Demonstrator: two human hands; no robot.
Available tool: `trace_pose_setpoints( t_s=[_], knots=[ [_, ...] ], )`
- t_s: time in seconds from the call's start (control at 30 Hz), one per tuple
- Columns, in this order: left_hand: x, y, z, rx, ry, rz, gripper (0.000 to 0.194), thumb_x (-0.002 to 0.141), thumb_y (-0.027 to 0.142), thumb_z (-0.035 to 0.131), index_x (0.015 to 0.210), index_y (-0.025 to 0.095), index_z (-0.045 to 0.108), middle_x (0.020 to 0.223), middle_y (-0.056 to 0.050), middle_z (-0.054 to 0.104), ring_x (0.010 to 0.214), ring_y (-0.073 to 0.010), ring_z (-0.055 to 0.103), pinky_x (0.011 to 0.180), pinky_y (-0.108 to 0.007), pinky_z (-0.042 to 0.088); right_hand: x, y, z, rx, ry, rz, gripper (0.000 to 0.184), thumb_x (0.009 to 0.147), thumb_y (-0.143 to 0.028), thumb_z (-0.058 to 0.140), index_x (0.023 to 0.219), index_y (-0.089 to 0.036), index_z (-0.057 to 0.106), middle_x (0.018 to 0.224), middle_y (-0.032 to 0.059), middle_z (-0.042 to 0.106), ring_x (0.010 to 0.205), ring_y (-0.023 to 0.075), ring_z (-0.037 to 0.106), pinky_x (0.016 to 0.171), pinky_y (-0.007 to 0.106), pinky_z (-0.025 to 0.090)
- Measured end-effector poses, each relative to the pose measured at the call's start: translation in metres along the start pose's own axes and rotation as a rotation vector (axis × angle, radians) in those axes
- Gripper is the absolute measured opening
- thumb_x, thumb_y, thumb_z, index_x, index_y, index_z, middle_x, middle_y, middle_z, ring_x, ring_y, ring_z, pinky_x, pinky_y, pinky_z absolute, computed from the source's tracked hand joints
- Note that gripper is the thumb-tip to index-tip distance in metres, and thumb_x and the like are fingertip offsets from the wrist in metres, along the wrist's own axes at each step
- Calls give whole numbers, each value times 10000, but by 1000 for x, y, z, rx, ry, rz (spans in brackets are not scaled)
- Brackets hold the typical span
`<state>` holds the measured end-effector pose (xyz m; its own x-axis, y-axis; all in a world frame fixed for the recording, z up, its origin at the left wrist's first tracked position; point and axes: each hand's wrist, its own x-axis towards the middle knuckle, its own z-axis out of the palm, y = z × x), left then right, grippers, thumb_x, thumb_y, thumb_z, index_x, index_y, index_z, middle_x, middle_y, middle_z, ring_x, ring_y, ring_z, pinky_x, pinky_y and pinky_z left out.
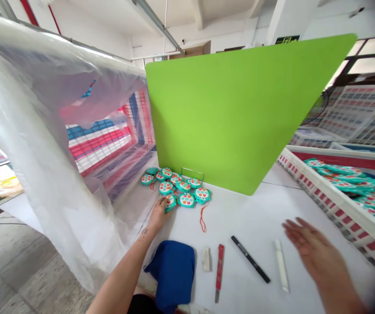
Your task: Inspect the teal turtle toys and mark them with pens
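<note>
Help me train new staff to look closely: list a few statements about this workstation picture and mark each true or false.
1. A black marker lies between a slim red tool with a grey tip and a white pen-shaped stick. True.
2. The right hand grips the white pen-shaped stick. False: the hand is open, beside the stick.
3. The left hand touches a turquoise toy with coloured buttons. True.
4. The large flat board behind the toys is blue. False: it is bright green.
5. The white lattice-sided basket holds more turquoise toys. True.
</note>
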<state>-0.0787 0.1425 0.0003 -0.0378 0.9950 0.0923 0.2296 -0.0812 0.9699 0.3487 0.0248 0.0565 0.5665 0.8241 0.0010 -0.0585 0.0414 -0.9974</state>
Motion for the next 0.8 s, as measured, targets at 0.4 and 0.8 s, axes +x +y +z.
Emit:
trace_pose_setpoints(
  t_s=[0.4,0.8],
  knots=[
    [-100,37,25,-818,-304,-371,554,863,547,480,1229,131,491,1132,-157,648,934,-236,670,909,-412,491,-105,37,145,-153,-803,-75,511,811,-445,609,1264,-228,517,1306,131,550,1152,267,554,957,456,460],
    [-122,59,48,-1036,-484,-394,606,866,586,431,1369,253,379,1091,-118,667,844,-231,682,786,-383,502,-126,29,156,-522,-763,-524,702,798,-252,592,1432,-319,298,1554,22,140,1401,272,204,1130,469,259]
  ],
)
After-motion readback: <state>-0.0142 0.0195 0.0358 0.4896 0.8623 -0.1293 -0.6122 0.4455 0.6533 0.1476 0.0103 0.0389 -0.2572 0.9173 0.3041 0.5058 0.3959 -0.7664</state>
